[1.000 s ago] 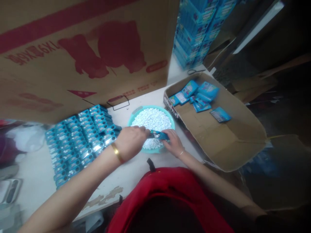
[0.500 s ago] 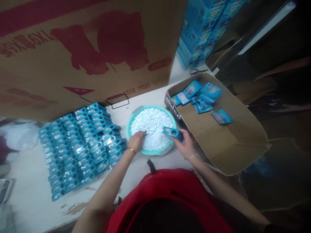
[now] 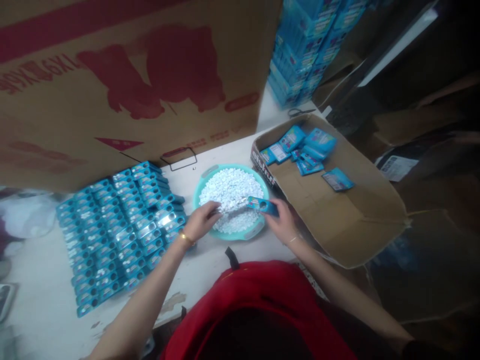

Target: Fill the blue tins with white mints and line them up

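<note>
A round turquoise basin (image 3: pixel 196 186) full of small white pellets (image 3: pixel 232 186) stands in front of me. My right hand (image 3: pixel 282 221) grips a small blue box (image 3: pixel 262 205) by its right end, over the basin's right side; a dark round hole shows in the box. My left hand (image 3: pixel 202 220) is at the basin's left rim with thumb and fingers drawn together. A pale, blurred shape reaches from its fingertips toward the box, and what it is I cannot make out. To the left, rows of similar blue boxes (image 3: pixel 118 230) stand close together on the white table.
An open cardboard box (image 3: pixel 337 225) on the right holds several blue packs (image 3: pixel 318 142). Scissors (image 3: pixel 300 112) lie behind it, near a tall stack of blue packs (image 3: pixel 303 50). A big printed carton (image 3: pixel 131 75) walls off the back. A white plastic bag (image 3: pixel 28 215) lies far left.
My left hand has lifted out of the pellets and drawn back left to the basin's rim. My right hand still holds the blue box in nearly the same place. The view has shifted slightly.
</note>
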Available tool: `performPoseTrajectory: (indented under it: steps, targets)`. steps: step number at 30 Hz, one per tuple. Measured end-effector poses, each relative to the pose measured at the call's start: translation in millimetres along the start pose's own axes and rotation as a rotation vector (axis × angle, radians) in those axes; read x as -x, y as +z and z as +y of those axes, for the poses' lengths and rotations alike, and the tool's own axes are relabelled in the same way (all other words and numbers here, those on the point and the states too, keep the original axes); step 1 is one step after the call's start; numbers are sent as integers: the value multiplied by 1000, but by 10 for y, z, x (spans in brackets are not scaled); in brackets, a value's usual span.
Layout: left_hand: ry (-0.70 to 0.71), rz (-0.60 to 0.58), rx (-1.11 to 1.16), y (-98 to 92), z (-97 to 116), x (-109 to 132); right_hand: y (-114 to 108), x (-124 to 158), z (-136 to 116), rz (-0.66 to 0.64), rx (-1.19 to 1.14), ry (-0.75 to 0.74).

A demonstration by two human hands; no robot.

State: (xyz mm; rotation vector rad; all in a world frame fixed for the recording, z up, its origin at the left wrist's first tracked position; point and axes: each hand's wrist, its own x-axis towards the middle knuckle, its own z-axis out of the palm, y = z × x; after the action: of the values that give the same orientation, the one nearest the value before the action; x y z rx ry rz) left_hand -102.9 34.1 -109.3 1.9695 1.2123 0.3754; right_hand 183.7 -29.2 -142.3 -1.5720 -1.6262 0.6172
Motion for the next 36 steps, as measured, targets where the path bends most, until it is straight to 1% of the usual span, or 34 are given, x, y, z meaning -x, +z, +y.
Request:
performPoseTrajectory:
  steps: [2, 5, 7, 9, 12, 15, 17, 19, 21, 22, 24, 26, 28, 29, 31, 32, 34, 36]
  targets:
    - [59, -67, -58, -191, 202, -24, 29, -36, -60, -25, -3, -49]
    - [128, -197, -205, -400, 491, -103, 93, -78, -147, -62, -26, -100]
    - [136, -277, -355, -501, 694, -167, 139, -94, -190, -89, -40, -122]
    - [106, -349, -528, -582, 912, -227, 179, -99, -218, -110, -51, -137]
    - [31, -431, -746, -662, 1239, -286, 220, -95, -243, -116, -67, -145]
    - [16, -467, -861, -671, 1499, -293, 240, -88, -254, -116, -77, -142]
    - [45, -476, -900, -655, 1605, -272, 250, -82, -251, -120, -80, -144]
    - [83, -470, -910, -655, 1629, -237, 260, -71, -237, -125, -82, -148]
    - [105, -417, -892, -684, 1525, -191, 262, -57, -213, -124, -86, -149]
    - [93, -370, -879, -705, 1413, -164, 256, -48, -198, -119, -89, -142]
    - [9, -268, -864, -727, 1070, -106, 227, -30, -167, -98, -94, -116]
    - [-130, -221, -850, -667, 618, -53, 176, -14, -132, -67, -91, -71]
    - [-245, -242, -783, -482, 171, -31, 117, 0, -94, -40, -77, -24]
    - [-267, -247, -705, -342, -15, -39, 91, 7, -73, -32, -69, -2]
    - [-264, -213, -534, -9, -269, -101, 55, 19, -32, -16, -54, 33]
    - [-250, -192, -467, 163, -337, -151, 47, 26, -13, -11, -48, 49]
    - [-234, -152, -386, 455, -390, -263, 47, 38, 20, 1, -42, 74]
    - [-230, -116, -332, 629, -399, -350, 57, 49, 41, 14, -39, 93]
